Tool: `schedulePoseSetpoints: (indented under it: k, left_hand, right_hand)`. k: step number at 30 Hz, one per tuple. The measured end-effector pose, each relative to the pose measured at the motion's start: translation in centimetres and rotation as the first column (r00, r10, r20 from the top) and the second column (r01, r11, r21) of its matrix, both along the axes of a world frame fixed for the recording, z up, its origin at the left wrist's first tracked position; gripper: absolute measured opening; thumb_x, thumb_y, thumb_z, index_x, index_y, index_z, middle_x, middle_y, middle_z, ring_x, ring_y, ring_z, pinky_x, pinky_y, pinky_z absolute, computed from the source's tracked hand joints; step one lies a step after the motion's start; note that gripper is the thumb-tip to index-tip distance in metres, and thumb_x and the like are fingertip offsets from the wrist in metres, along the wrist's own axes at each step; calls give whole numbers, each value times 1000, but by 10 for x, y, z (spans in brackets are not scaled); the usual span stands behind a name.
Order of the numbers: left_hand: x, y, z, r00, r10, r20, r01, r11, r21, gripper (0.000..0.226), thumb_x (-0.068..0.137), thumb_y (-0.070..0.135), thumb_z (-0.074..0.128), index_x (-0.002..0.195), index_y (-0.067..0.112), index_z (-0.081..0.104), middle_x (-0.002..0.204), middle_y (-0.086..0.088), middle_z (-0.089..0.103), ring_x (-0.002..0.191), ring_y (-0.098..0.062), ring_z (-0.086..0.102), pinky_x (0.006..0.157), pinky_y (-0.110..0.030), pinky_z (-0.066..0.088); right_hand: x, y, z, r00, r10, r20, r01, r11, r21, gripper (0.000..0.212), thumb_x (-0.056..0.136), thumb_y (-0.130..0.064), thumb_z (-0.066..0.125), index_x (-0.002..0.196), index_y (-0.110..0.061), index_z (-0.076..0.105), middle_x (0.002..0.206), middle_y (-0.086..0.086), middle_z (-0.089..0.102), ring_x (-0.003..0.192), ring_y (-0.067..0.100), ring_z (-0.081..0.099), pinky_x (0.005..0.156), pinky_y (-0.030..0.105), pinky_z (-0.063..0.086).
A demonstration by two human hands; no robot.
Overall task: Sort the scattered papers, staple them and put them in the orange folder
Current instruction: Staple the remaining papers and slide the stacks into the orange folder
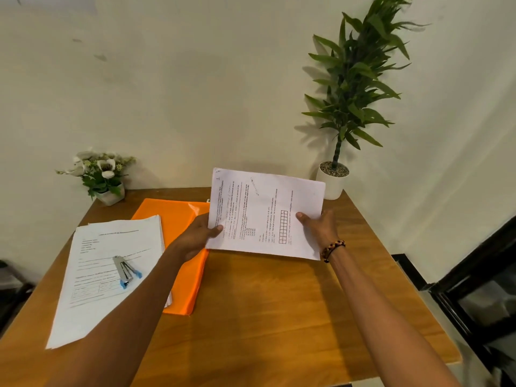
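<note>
Both hands hold a printed sheaf of papers (265, 213) up above the middle of the wooden table (279, 303). My left hand (195, 238) grips its left edge with the thumb on top, and my right hand (318, 227) grips its right edge. The orange folder (173, 216) lies flat on the table under my left hand. Left of it lies a stack of white papers (92, 275), partly over the folder, with a silver and blue stapler (125, 270) lying on top.
A small pot of white flowers (103, 177) stands at the table's back left corner. A tall green plant in a white pot (335, 177) stands at the back right. A dark frame (474, 289) is beside the table's right edge.
</note>
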State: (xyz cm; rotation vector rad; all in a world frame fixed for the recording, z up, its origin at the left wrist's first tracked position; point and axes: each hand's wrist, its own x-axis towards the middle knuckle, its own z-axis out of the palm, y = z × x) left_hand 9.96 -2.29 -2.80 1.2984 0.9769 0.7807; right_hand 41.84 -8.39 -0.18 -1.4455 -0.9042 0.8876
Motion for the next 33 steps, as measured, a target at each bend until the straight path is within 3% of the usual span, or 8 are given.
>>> schedulePoseSetpoints:
  k: [3,7,10,14,18,24,29,33]
  left_hand:
    - [-12,-7,-1,995,-62,77,70,992,-103,48,98,2,59,142,19,51,135,-6,66,125,-28,64,98,-51,55]
    - [-32,-17,-2,992,-91,82,106,971,-214,42,98,12,62,138,22,54,130,-7,69,120,-28,67,83,-40,63]
    - [-42,-21,-4,997,-79,18,81,982,-168,35,99,14,61,134,12,59,127,-9,71,114,-31,70,81,-32,64]
    - [-36,-21,-7,983,159,-90,-163,986,-38,28,100,13,61,126,4,66,121,-9,73,106,-25,73,74,-26,63]
    - [-26,-28,-4,883,444,150,-425,894,-143,25,95,24,69,117,13,71,111,-4,77,105,-19,73,87,-35,60]
    - [8,-46,-5,879,388,278,-381,921,-83,35,103,30,55,137,20,57,124,1,72,116,-18,69,89,-46,60]
    - [2,-47,2,794,558,241,-568,822,-33,24,109,30,41,118,26,63,106,5,77,95,-15,75,74,-35,63]
    - [-6,-44,-7,757,632,169,-628,774,-83,29,110,33,37,129,20,55,109,4,71,99,-15,71,77,-34,61]
  right_hand:
    - [-2,-3,-13,989,23,-147,-34,997,-72,30,84,-4,79,111,-1,68,104,11,77,92,28,76,78,53,62]
    - [-3,-6,-22,974,-2,-225,-27,992,-126,32,84,-3,78,114,-2,66,109,13,76,95,32,75,80,59,59]
    - [-7,-6,-25,972,-34,-233,2,991,-136,32,84,0,77,115,-2,66,111,13,75,96,32,74,81,56,60]
    - [-25,-8,-31,946,-69,-316,37,993,-108,34,85,5,74,116,-1,64,111,11,74,98,31,73,79,50,61]
    - [-45,-10,-42,925,-215,-312,172,972,-159,22,84,6,74,97,-11,66,105,9,74,92,27,72,85,51,59]
    - [-92,-26,-61,861,-363,-355,284,924,-256,17,86,9,71,93,-6,70,98,9,74,84,27,72,76,44,60]
    - [-122,-51,-64,845,-370,-386,281,921,-269,23,88,7,70,109,-1,68,102,8,72,85,23,70,80,45,58]
    - [-141,-77,-59,846,-352,-400,275,931,-238,28,88,7,69,115,-3,65,106,6,68,84,16,66,86,42,54]
